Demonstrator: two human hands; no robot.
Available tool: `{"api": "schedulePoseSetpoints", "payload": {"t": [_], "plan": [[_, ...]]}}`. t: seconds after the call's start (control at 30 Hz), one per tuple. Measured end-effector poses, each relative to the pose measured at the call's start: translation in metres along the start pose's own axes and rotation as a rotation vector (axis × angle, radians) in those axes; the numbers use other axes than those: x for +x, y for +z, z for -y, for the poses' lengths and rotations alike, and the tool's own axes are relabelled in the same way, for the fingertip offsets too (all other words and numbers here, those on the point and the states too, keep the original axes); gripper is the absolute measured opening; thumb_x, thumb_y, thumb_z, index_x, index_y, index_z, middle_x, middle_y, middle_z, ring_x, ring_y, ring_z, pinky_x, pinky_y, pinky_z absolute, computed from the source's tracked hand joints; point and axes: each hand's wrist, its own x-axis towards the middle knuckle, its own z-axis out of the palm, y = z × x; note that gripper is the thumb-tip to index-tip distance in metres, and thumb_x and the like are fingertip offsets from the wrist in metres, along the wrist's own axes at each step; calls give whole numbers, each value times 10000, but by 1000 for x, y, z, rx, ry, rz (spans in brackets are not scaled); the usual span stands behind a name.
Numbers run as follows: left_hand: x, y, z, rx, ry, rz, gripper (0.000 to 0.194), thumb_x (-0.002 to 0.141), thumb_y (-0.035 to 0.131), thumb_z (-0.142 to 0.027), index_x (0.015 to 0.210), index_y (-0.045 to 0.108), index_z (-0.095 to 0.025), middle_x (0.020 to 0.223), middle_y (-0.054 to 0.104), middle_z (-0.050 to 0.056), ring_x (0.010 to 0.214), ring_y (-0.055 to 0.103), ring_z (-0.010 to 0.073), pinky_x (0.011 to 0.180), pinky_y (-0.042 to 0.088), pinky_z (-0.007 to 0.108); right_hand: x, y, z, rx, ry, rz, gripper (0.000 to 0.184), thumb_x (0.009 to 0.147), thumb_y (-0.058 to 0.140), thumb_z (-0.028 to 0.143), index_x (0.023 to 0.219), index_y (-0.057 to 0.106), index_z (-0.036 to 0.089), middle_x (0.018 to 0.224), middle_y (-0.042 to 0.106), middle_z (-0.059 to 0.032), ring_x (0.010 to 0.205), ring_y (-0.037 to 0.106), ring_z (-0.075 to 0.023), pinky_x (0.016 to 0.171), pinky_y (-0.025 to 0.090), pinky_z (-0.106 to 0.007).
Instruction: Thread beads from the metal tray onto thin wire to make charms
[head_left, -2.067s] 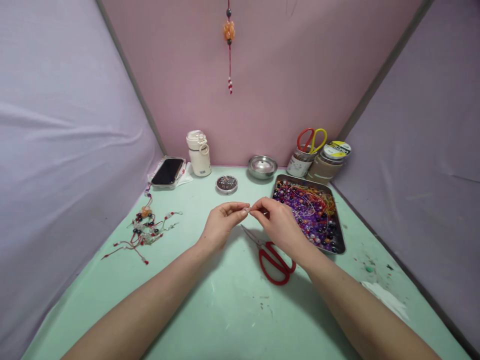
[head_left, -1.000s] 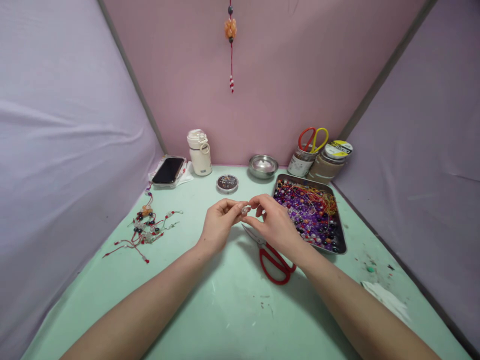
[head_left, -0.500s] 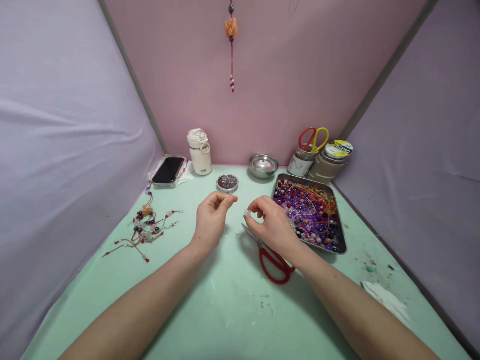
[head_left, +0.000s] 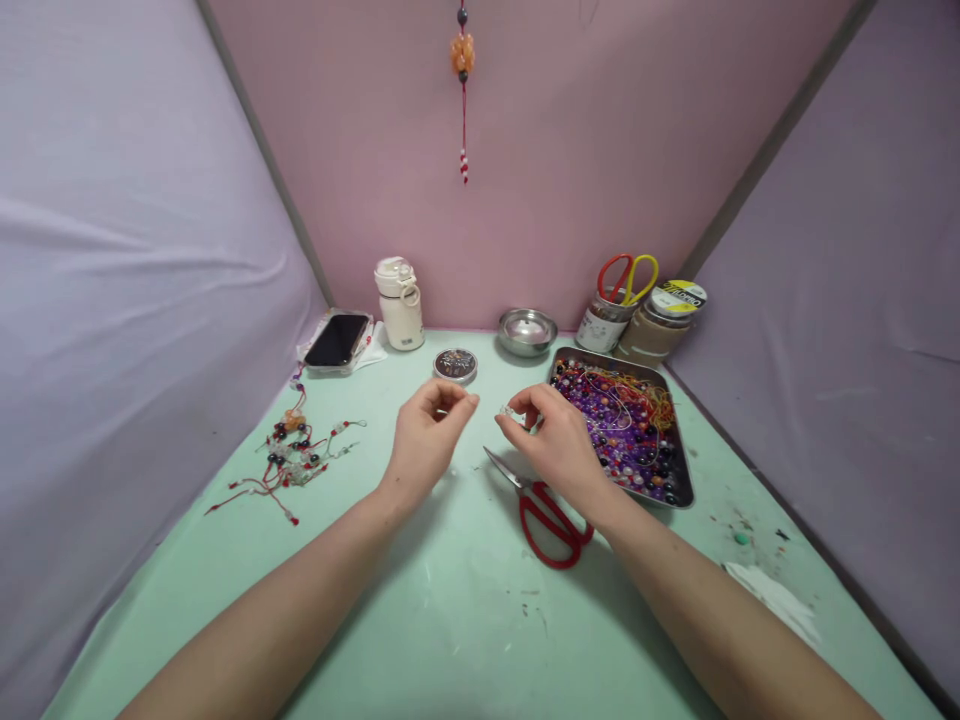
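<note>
Hovering apart, hands (head_left: 424, 436) curled (right (head_left: 559, 440) pinching beads (head_left: 508, 411))

The right hand (head_left: 561, 435) pinches clear beadwork (head_left: 511, 411) (tiny) near red-handled scissors (head_left: 556, 518).

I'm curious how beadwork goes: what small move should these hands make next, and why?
Perhaps ease the right hand toward the left hand: the right holds small clear beads, the left fingers look pinched, though on what is unclear, and a gap separates the hands.
</note>
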Motion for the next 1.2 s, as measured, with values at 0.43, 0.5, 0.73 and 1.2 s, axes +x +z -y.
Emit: {"api": "schedulePoseSetpoints", "payload": {"t": [0.43,0.5,0.73,1.2], "plan": [[0,4,7,-29,-172,149,208,703,697,-367,830,756,-214,898,731,65,807,608,205,779,450,334,1,-1,4,154,58,48,66,794,605,264,794,614,198,813,629,-27,704,563,-148,639,444,-285],[0,5,7,-64,-204,130,204,696,705,-364,824,754,-213,895,729,62,808,600,199,757,448,324,0,-1,4,164,66,71,76,797,607,274,799,621,199,815,637,-27,714,568,-149,640,446,-284],[0,5,15,-111,-150,127,235,712,682,-416,785,718,-196,817,690,43,740,554,161,658,419,285,1,2,4,361,155,215,124,797,603,294,851,639,187,833,662,-32,773,591,-155,670,465,-284],[-3,8,13,78,-25,186,162,783,602,-325,744,660,-180,774,665,27,738,575,162,695,465,278,6,-1,-2,698,383,282,182,783,618,372,820,641,196,754,590,-8,639,477,-111,586,404,-254]]}}
